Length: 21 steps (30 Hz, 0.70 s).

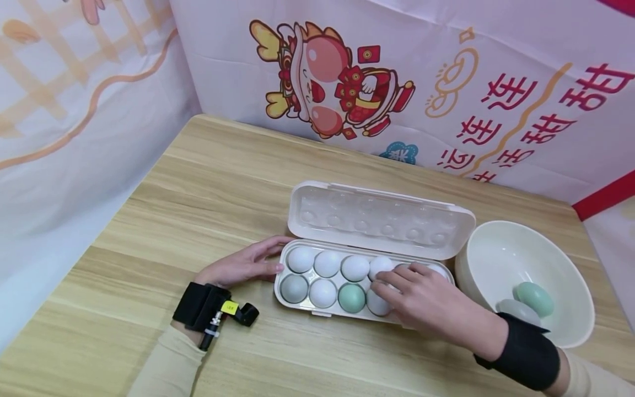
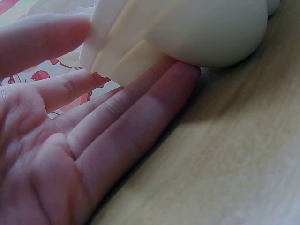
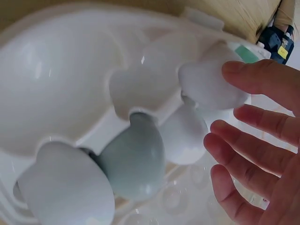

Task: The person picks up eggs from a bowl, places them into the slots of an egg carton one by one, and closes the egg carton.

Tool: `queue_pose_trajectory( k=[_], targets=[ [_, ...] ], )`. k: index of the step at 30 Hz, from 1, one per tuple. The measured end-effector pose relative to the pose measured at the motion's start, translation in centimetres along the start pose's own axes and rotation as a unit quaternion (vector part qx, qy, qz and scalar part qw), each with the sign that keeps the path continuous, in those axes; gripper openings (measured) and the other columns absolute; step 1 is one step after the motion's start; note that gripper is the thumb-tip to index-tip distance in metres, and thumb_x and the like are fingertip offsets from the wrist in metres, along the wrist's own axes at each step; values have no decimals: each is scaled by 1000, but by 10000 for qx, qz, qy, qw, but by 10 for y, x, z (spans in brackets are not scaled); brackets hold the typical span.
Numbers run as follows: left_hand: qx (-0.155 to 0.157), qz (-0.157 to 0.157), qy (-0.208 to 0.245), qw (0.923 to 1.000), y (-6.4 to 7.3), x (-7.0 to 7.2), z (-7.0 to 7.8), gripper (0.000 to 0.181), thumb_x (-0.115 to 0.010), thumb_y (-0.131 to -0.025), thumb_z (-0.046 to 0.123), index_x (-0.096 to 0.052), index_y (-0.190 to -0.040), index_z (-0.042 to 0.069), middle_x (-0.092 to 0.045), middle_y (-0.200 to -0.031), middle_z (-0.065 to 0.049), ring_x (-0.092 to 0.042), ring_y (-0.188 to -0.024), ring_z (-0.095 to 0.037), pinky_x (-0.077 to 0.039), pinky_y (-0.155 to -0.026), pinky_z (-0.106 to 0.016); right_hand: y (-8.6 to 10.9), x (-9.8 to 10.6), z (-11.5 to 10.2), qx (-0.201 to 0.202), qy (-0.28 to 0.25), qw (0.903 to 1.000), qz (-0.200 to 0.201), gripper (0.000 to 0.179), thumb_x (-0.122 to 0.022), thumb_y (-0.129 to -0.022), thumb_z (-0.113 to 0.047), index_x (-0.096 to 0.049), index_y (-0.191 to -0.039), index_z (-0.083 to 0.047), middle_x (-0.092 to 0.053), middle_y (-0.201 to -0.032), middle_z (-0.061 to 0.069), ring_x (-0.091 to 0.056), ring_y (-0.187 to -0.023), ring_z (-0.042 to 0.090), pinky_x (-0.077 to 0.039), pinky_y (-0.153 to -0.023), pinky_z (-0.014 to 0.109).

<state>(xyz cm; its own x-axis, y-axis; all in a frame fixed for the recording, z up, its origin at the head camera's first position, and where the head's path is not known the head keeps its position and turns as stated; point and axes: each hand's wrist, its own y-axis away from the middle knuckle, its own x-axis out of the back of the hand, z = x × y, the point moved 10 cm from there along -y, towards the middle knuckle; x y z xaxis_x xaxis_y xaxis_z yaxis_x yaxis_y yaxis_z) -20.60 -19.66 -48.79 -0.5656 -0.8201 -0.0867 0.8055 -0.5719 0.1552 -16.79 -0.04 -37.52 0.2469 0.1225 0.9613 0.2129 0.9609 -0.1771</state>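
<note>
A white plastic egg box (image 1: 321, 310) lies on the table, its hinged lid (image 1: 382, 212) raised at the back. White, grey-green and green eggs fill most of its two rows. My right hand (image 1: 426, 298) is over the front row, thumb and fingertips around a white egg (image 3: 211, 82) seated in its well. Beside that egg, an empty well (image 3: 147, 70) shows in the right wrist view. At the box's left end my left hand (image 1: 248, 262) holds it, the thumb (image 2: 51, 40) at the rim and the fingers (image 2: 136, 117) reaching under the end.
Close to the right of the egg box stands a large cream bowl (image 1: 496, 251). Inside it lie a green egg (image 1: 534, 298) and a paler one (image 1: 518, 311), partly hidden by the right wrist. Printed cloth (image 1: 213, 60) hangs behind the wooden table (image 1: 149, 242).
</note>
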Motion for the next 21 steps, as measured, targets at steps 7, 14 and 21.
queue_pose_trajectory(
  k=[7,14,21],
  targets=[
    [17,29,-108,9999,1,1,0,50,-51,-94,12,-32,-140,17,-36,-143,-18,-48,-117,-30,-46,-95,-43,6,10,13,-94,117,9996,-219,48,-78,-62,-22,-60,-104,-9,-66,-96,5,-60,-86,22,-52,-67,37],
    [10,31,-39,10000,0,1,1,51,-51,-94,11,-31,-140,16,-36,-143,-18,-49,-116,-31,-47,-93,-43,15,24,28,-275,172,9993,-186,41,-75,-63,-16,-58,-99,-9,-65,-93,6,-59,-85,23,-51,-65,38],
    [15,29,-4,10000,0,1,-1,50,-51,-93,11,-32,-140,16,-36,-143,-18,-49,-116,-31,-47,-93,-43,33,41,49,-574,201,9980,-160,42,-75,-62,-15,-60,-101,-7,-66,-90,7,-60,-83,25,-50,-66,42]
  ],
)
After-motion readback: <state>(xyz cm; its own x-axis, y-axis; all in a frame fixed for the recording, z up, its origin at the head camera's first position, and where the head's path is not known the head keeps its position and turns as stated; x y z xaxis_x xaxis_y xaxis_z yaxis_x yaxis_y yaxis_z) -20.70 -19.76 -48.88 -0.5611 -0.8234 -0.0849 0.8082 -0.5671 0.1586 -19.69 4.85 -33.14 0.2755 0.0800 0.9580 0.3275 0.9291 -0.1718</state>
